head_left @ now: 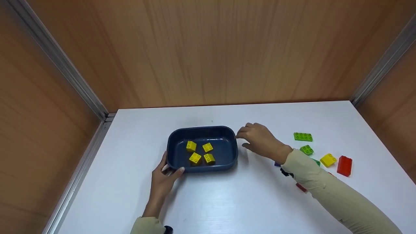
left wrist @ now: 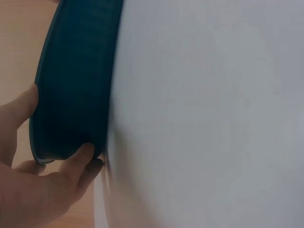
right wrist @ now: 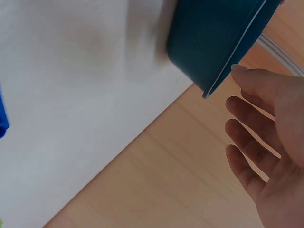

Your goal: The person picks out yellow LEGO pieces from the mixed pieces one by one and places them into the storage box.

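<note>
A dark blue rectangular tray [head_left: 208,168] with rounded corners is at the middle of the white table. Several yellow toy building bricks [head_left: 195,158] lie loose inside it. My left hand [head_left: 164,180] grips the tray's near left corner, its thumb at the near rim. In the left wrist view, the fingers of the left hand [left wrist: 38,190] wrap the end of the tray [left wrist: 73,85]. Beside the tray's right end is my right hand [head_left: 260,139], fingers loosely bent and holding nothing. The right wrist view has a fingertip right at the rim of the tray [right wrist: 209,42].
To the right lie green bricks [head_left: 303,136], a yellow brick [head_left: 328,160] and a red brick [head_left: 344,166]. The right forearm partly covers a dark red brick [head_left: 301,187] and a blue one [head_left: 277,164]. Wooden panels [head_left: 211,55] enclose the table at the back and sides.
</note>
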`<state>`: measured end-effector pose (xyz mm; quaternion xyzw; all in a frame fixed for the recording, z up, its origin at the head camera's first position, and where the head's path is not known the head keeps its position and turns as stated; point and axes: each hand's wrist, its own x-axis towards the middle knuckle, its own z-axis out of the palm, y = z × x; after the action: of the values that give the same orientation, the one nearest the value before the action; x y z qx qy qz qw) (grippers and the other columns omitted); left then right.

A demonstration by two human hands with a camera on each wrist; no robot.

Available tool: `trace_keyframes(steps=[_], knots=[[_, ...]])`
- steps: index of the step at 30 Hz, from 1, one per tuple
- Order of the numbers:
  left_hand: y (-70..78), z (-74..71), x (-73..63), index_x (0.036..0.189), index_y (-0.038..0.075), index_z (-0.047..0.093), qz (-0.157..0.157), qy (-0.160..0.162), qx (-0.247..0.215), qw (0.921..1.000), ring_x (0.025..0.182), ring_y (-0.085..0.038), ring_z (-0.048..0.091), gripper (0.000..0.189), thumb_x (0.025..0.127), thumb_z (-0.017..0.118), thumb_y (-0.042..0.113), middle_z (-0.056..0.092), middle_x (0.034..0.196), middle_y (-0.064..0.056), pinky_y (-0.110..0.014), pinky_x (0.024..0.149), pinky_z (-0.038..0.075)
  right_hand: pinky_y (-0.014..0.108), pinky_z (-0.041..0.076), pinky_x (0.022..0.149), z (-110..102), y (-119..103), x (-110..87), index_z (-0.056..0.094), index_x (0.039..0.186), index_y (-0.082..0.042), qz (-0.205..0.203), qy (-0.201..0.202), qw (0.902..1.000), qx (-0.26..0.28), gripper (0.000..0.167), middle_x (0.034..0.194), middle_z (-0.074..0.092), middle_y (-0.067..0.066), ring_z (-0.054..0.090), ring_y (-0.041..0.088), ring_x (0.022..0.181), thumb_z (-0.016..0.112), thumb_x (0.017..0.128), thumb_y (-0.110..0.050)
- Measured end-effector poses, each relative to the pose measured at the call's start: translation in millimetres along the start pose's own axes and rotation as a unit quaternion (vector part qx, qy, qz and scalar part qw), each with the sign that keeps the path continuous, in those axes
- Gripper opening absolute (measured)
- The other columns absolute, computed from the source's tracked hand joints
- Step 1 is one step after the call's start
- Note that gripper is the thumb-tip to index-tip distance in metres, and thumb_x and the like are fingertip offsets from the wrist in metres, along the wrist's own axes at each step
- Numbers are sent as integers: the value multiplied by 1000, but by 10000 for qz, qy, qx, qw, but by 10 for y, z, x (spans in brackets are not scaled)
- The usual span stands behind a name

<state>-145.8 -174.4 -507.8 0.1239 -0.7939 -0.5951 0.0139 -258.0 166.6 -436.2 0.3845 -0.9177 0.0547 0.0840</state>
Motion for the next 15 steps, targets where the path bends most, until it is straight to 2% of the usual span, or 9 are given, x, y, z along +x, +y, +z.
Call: trace_keyframes(steps=[6,15], knots=[[-7,-2,6,169,11,26,-3,32,-25,10000,142,-49,50,92,94,80,12,41,162,-28,-50,116,47,44,62,90,-20,138,-145,82,115,-8,-40,110,9999,-43,36,113,79,7,71,27,103,92,81,-6],[-9,-2,4,169,11,25,-16,1,27,10000,141,-49,51,92,95,80,14,38,164,-25,-52,114,49,46,61,93,-10,315,-403,81,116,-7,351,55,9993,132,36,115,79,10,72,29,105,91,82,-5]])
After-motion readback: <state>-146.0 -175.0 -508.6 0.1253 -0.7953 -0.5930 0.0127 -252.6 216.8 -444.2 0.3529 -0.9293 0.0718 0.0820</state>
